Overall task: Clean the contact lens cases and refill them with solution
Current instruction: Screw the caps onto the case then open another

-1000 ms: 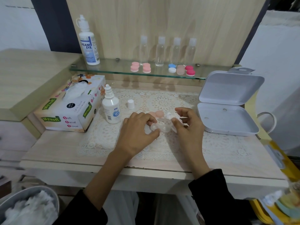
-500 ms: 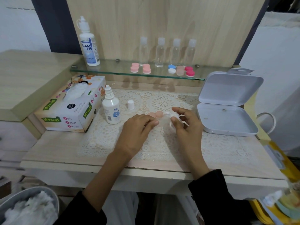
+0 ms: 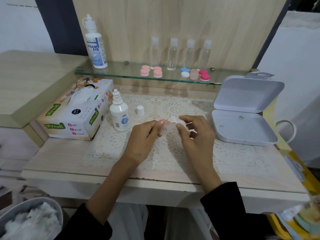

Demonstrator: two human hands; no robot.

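Clear plastic, hard to pick out against the white lace, makes up the lens case (image 3: pixel 163 130), which is held just above the mat (image 3: pixel 173 153) between the two hands at the middle of the table. It is probably very light and stiff, and likely slick if wet, so it is best taken by the outer rim or the bridge between the cups, with a firm pinch and not a squeeze. The left hand (image 3: pixel 145 135) has its fingers curled in, the thumb and fingertips (image 3: pixel 161 122) pinching the case's left edge. The right hand (image 3: pixel 195 134) is curled around a small wad of tissue (image 3: pixel 174 120), soft and crushable, with its thumb (image 3: pixel 179 126) pressing the wad toward the case. Whether the wad sits inside a cup is too blurred to tell. Left of the hands stand an uncapped solution bottle (image 3: pixel 119 116), its cap (image 3: pixel 140 110) beside it, and a tissue box (image 3: pixel 76 111). An open grey box (image 3: pixel 242 125) lies to the right.
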